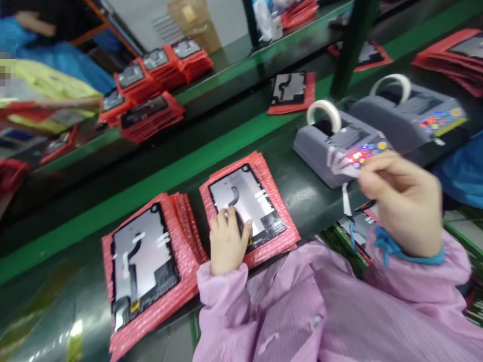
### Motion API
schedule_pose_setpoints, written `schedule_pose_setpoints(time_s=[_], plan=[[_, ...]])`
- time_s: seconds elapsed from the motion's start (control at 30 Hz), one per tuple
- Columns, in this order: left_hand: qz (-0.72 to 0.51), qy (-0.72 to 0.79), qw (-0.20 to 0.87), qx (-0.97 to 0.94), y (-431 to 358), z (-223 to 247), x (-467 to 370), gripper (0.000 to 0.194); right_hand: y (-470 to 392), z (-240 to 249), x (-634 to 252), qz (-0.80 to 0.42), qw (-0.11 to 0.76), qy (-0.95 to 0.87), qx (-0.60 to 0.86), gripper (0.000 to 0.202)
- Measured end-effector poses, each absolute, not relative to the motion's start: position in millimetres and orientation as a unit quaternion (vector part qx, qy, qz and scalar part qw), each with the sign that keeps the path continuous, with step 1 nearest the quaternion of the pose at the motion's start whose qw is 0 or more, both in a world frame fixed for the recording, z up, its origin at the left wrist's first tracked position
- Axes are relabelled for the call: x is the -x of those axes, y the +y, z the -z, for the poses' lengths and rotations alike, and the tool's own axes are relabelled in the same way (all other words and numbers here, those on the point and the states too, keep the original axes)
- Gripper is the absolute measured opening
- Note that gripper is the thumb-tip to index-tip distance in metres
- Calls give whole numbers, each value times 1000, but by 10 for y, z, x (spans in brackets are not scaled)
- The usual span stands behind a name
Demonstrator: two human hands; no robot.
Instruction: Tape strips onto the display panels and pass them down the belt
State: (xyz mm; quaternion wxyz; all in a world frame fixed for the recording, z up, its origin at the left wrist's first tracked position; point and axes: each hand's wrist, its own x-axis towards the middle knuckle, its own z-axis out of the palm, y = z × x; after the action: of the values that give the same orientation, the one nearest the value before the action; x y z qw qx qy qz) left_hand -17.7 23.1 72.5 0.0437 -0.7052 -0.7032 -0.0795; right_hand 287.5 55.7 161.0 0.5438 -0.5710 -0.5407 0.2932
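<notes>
My left hand [227,241] lies with its fingers spread on a flat screen panel [247,193], near the panel's dark flex cable. The panel rests on a stack of red bubble-wrap sleeves [289,229]. My right hand [403,196] is raised in front of a grey tape dispenser [315,151], thumb and forefinger pinched on a strip of clear tape [345,165]. A white tape roll [325,113] sits in that dispenser. To the left of my left hand, a second panel [145,261] lies on another stack of red sleeves.
A second dispenser [400,118] stands behind the first. Across the green-edged bench, several stacks of red-sleeved panels [162,70] line a shelf, and a single panel [290,90] lies opposite. A co-worker in yellow and blue [49,90] is at the upper left. A green post [352,50] rises behind the dispensers.
</notes>
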Motion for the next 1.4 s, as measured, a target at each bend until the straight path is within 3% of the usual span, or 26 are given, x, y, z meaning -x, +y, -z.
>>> schedule_pose_setpoints(time_s=[0.1,0.2,0.4,1.13,1.4], plan=[[46,-720,14,693,281,-791,209,61,983,-1465,-2108,-367,427,-678,472,18],[30,-728,-4,685,351,-815,209,68,1462,-1100,-1480,-349,333,-751,451,20],[52,-745,-20,665,445,-791,163,73,1724,-707,-943,-308,249,-783,479,18],[85,-751,-69,651,468,-815,178,67,1565,-626,-788,-198,220,-794,531,27],[126,-756,-95,635,442,-816,190,63,1701,-644,-984,-150,211,-793,551,44]])
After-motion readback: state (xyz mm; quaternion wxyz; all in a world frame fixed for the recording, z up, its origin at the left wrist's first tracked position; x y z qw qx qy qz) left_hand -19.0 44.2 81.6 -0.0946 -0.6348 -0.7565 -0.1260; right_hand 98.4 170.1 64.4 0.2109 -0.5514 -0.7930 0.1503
